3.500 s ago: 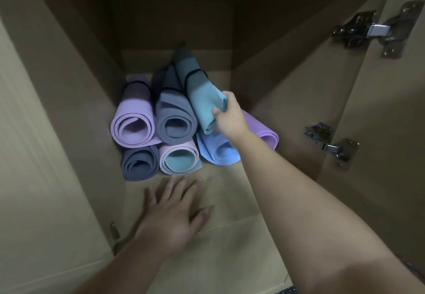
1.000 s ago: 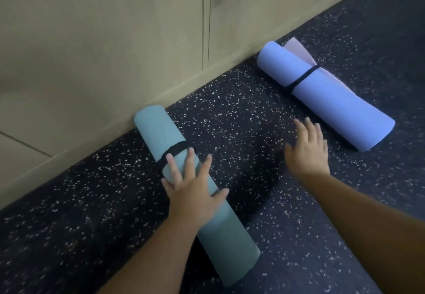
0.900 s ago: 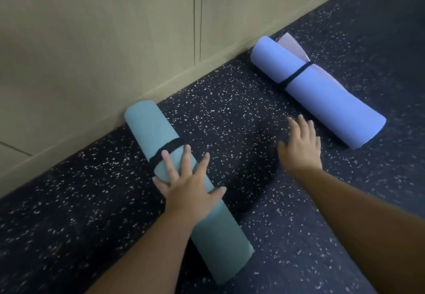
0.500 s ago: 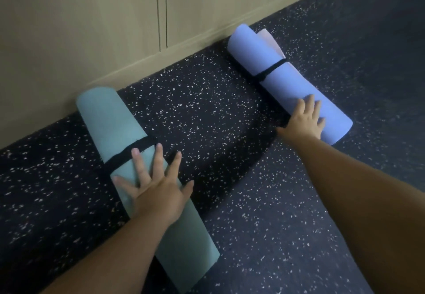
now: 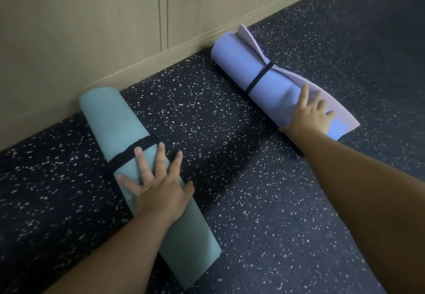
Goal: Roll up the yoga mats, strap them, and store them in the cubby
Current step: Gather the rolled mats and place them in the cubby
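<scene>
- Head view: two rolled yoga mats lie on the dark speckled floor (image 5: 241, 178), well apart, both angled with their far ends toward the beige cabinet doors (image 5: 92, 29).
- The teal mat (image 5: 128, 128) lies on the left, its far end just beside the cabinet's base board. A black strap (image 5: 128, 153) circles it near the middle.
- The left hand (image 5: 161, 190) lies flat on top of the teal mat just below the strap, fingers straight and spread; one fingertip touches the strap. Its grip is apart, pressing rather than clasping.
- The blue mat (image 5: 264, 82) lies on the right, bound by its own thin black strap (image 5: 258, 78). A loose pale lilac flap (image 5: 253, 40) sticks out along its far side.
- The right hand (image 5: 310, 114) rests on the near end of the blue mat, fingers extended over the roll and the flap. Its grip is also apart, with no curl round the mat visible.
</scene>
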Demonstrator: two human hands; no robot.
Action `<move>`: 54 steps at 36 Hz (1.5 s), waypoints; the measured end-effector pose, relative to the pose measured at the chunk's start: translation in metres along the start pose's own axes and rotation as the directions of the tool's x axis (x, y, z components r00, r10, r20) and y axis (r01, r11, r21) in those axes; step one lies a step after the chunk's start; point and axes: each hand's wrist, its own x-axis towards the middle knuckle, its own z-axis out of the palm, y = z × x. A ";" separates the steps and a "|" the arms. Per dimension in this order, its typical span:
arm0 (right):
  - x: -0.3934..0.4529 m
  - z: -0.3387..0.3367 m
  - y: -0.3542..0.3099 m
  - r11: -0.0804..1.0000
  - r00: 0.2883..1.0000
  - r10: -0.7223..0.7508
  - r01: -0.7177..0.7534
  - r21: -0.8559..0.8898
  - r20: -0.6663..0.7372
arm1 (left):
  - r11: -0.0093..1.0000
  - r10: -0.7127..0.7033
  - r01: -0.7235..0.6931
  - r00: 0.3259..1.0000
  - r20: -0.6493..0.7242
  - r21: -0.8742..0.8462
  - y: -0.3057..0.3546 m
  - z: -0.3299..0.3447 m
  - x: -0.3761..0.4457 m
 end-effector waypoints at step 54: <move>-0.172 -0.033 -0.058 0.879 0.930 -0.368 0.352 0.320 -0.013 | 0.633 -0.164 -0.209 0.905 -0.392 -0.746 -0.053 -0.004 -0.107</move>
